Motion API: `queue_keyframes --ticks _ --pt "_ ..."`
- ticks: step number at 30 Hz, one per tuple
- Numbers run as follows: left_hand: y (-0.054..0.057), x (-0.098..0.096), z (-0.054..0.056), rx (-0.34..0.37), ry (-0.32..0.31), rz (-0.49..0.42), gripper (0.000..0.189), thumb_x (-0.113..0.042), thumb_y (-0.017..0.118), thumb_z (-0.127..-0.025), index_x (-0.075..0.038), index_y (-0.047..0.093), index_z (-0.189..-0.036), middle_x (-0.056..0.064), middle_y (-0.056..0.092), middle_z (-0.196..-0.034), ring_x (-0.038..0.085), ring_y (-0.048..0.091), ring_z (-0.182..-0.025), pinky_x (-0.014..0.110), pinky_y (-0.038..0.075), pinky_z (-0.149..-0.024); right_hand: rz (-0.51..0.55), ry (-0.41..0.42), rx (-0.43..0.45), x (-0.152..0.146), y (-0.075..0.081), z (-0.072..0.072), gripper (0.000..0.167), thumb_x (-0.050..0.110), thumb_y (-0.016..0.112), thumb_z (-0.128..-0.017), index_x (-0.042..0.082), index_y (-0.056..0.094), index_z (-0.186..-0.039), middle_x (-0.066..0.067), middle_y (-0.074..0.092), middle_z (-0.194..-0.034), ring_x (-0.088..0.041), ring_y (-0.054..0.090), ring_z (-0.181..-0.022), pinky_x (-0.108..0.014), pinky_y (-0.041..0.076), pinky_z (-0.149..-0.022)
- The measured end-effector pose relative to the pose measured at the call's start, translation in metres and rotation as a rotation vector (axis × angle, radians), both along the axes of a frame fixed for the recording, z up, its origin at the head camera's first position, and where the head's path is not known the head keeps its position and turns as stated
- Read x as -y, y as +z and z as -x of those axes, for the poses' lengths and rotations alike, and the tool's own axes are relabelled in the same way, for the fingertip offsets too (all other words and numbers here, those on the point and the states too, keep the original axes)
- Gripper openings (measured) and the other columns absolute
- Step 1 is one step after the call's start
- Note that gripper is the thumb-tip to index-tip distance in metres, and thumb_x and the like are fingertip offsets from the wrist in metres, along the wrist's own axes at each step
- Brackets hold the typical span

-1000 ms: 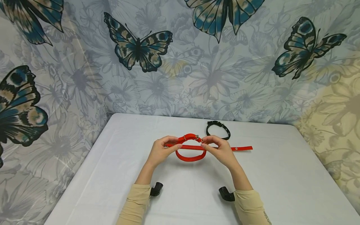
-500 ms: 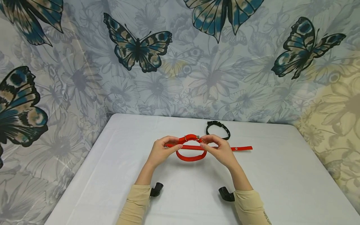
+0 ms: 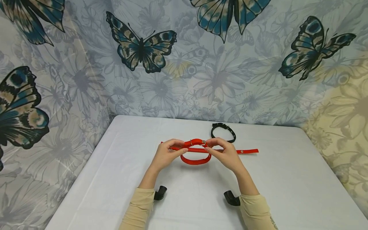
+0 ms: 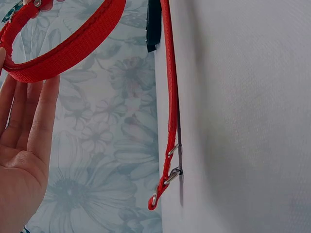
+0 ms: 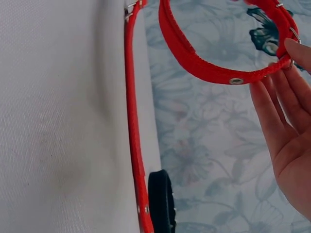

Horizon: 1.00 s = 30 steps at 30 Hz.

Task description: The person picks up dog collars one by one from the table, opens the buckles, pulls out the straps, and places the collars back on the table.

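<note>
Basically, left hand (image 3: 166,153) and right hand (image 3: 225,151) both pinch the looped red fabric collar (image 3: 195,162) above the straight red strap (image 3: 198,150) (round black collar (image 3: 230,130) beyond that strap), and a slack pinch could drop the looped one.

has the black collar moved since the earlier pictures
No; in the head view, the black collar lies in the same place against the far edge of the white table.

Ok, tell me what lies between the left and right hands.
In the head view, the looped red collar, held by the left hand and right hand, spans the gap; through it shows the straight red strap on the table.
</note>
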<state>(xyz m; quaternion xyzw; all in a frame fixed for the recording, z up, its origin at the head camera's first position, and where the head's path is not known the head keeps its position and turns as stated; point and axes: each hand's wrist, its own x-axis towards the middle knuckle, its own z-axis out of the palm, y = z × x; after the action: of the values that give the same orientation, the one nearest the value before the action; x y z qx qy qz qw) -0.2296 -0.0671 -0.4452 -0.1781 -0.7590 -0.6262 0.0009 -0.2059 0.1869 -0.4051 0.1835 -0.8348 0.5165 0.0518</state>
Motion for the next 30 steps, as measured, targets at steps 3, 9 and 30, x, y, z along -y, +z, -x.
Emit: queue_keyframes --ticks 3,9,30 --pt "-0.001 0.000 0.001 0.000 -0.003 -0.005 0.025 -0.027 0.078 -0.084 -0.016 0.073 -0.105 -0.001 0.070 -0.100 0.019 0.065 -0.090 0.036 0.056 -0.075 0.009 0.013 -0.008 -0.001 -0.003 0.002 0.022 0.006 0.070 -0.090 0.002 0.067 -0.111 -0.010 0.067 -0.103 -0.015 0.063 -0.095 -0.027 0.057 -0.079" --pt "0.004 -0.001 0.000 -0.040 -0.008 -0.011 0.030 -0.015 0.079 -0.083 -0.007 0.071 -0.111 0.005 0.070 -0.105 0.020 0.066 -0.095 0.034 0.057 -0.079 0.055 0.039 -0.010 -0.007 -0.023 0.013 0.022 0.014 0.074 -0.088 0.011 0.068 -0.109 -0.004 0.067 -0.102 -0.015 0.063 -0.096 -0.029 0.057 -0.080" --pt "0.038 -0.006 -0.023 -0.199 -0.046 0.033 0.021 -0.002 0.077 -0.082 0.002 0.071 -0.102 0.011 0.069 -0.094 0.024 0.066 -0.084 0.044 0.057 -0.074 0.056 0.097 -0.041 0.003 0.002 -0.003 0.027 0.002 0.074 -0.085 0.003 0.066 -0.111 -0.007 0.066 -0.103 -0.017 0.063 -0.095 -0.029 0.056 -0.083"
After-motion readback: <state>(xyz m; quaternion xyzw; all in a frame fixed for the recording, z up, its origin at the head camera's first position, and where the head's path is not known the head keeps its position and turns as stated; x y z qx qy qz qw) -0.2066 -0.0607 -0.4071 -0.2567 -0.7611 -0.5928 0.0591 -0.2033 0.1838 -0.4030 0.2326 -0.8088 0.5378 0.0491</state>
